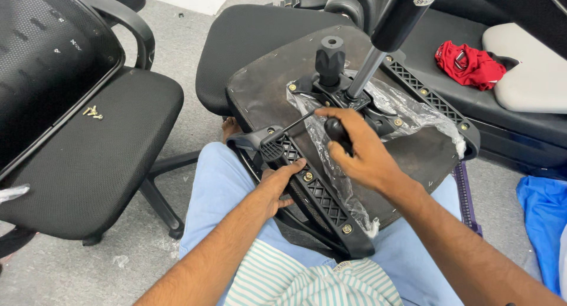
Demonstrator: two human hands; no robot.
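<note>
Black screwdriver (pixel 331 129) clasped in right hand (pixel 363 155), handle mostly hidden by the fingers, shaft angling down-left to a screw on the armrest bracket (pixel 313 191); tip contact hard to make out. Left hand (pixel 277 185) presses flat on that bracket, just below the tip, holding nothing. Upturned chair seat (pixel 266 87) rests on lap, near edge hidden, mechanism half under crumpled plastic wrap (pixel 407 108).

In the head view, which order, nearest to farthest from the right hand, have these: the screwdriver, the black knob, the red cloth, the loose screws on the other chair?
From the right hand:
1. Screwdriver, held in that hand.
2. Black knob, just above it, on the upturned seat.
3. Red cloth, upper right, on the dark cushion.
4. Loose screws, far left, on the other chair's seat.
</note>
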